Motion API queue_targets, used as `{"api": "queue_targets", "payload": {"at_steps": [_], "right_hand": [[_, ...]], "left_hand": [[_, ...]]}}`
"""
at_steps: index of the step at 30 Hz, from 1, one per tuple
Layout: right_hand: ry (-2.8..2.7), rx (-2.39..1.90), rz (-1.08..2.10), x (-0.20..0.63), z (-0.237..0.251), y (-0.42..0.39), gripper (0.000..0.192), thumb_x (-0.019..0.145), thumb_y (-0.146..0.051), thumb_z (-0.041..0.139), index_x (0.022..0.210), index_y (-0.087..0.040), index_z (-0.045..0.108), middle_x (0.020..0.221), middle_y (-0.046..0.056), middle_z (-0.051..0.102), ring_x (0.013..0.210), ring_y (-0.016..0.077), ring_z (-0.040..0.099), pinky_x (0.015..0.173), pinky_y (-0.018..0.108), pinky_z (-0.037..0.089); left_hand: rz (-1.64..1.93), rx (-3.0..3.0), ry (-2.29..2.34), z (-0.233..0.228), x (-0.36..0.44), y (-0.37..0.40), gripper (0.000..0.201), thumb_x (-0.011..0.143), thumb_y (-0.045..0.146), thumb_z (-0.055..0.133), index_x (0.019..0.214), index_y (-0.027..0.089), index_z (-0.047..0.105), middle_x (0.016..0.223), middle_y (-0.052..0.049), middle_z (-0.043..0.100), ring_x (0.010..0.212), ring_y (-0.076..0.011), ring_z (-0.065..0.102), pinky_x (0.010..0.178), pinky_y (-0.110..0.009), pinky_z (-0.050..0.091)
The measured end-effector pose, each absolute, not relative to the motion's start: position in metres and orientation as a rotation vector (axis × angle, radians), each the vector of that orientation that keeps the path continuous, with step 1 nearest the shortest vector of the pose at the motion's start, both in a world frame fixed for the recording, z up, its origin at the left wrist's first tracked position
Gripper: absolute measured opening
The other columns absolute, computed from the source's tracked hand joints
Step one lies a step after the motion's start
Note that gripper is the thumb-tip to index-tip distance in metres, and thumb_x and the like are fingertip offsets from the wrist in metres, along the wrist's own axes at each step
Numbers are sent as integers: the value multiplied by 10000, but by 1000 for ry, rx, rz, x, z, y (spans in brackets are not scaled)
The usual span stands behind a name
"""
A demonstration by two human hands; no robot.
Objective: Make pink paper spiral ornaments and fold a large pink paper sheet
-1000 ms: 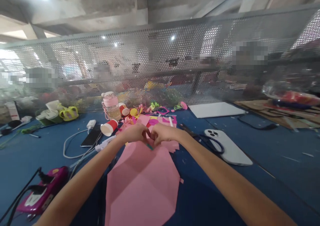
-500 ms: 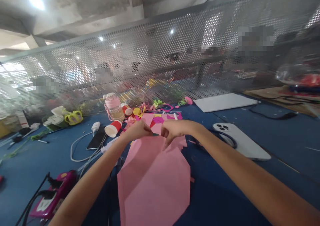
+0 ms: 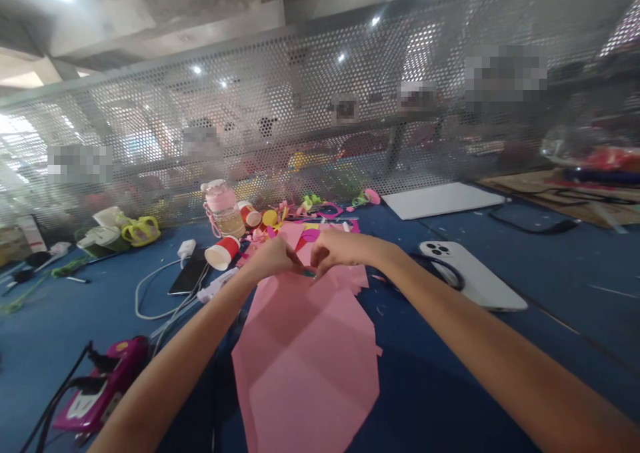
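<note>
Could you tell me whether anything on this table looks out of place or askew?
Yes: a red cup lies tipped on its side by the cables, and paper scraps litter the far edge. Nothing looks spilled.

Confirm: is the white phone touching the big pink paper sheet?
Apart. The head view shows bare blue table between the white phone and the pink paper sheet, with the right forearm crossing that gap above it.
</note>
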State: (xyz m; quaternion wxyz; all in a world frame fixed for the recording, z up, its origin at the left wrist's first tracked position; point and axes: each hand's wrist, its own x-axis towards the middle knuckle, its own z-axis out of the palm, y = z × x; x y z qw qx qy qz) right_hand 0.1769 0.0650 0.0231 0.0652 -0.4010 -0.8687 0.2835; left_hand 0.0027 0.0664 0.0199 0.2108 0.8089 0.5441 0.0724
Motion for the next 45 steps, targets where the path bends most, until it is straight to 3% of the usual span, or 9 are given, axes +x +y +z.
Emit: {"api": "queue_targets", "payload": {"at_steps": [4, 6, 11, 19, 29, 45], "right_hand": [[-2632, -1277, 832, 175, 23, 65, 305, 632, -393, 647, 794, -137, 691, 614, 30, 616, 465, 86, 454, 440, 215, 309], [-2626, -1311, 869, 175, 23, 64, 245, 650, -312, 629, 800, -127, 689, 599, 37, 616, 457, 95, 486, 419, 207, 311], [-2640, -1342, 874, 172, 28, 60, 185, 651, -210, 597, 777, -109, 688, 603, 57, 640, 527, 142, 591, 482, 217, 384], [-2723, -1273, 580, 170, 30, 60, 132, 646, -125, 584, 716, -118, 696, 542, 35, 620, 466, 103, 545, 488, 196, 361], [-2790, -1146, 105, 166, 24, 62, 89, 659, -170, 613, 658, -172, 702, 560, 25, 624, 540, 116, 523, 478, 215, 266], [-2791, -1279, 304, 168, 38, 57, 160, 646, -286, 676, 707, -139, 695, 618, 38, 622, 568, 121, 496, 506, 225, 290]], "left_hand": [[197, 2291, 1479, 20, 3, 66, 258, 584, 350, 675, 748, 155, 720, 609, -6, 641, 566, -121, 534, 505, -201, 355], [179, 2355, 1428, 21, 4, 65, 259, 613, 348, 661, 794, 172, 718, 636, -7, 649, 582, -119, 545, 518, -194, 361], [60, 2483, 1324, 26, 7, 59, 237, 680, 248, 621, 901, 215, 696, 662, -3, 662, 585, -109, 556, 523, -177, 365], [27, 2425, 1353, 31, 10, 55, 202, 706, 208, 578, 865, 176, 699, 799, -21, 695, 702, -120, 598, 604, -167, 405], [80, 2361, 1482, 26, 8, 57, 227, 642, 327, 618, 748, 155, 721, 614, -8, 653, 559, -108, 527, 491, -184, 342], [112, 2382, 1553, 25, 11, 54, 222, 626, 331, 644, 758, 170, 723, 640, -23, 669, 568, -123, 540, 508, -200, 361]]}}
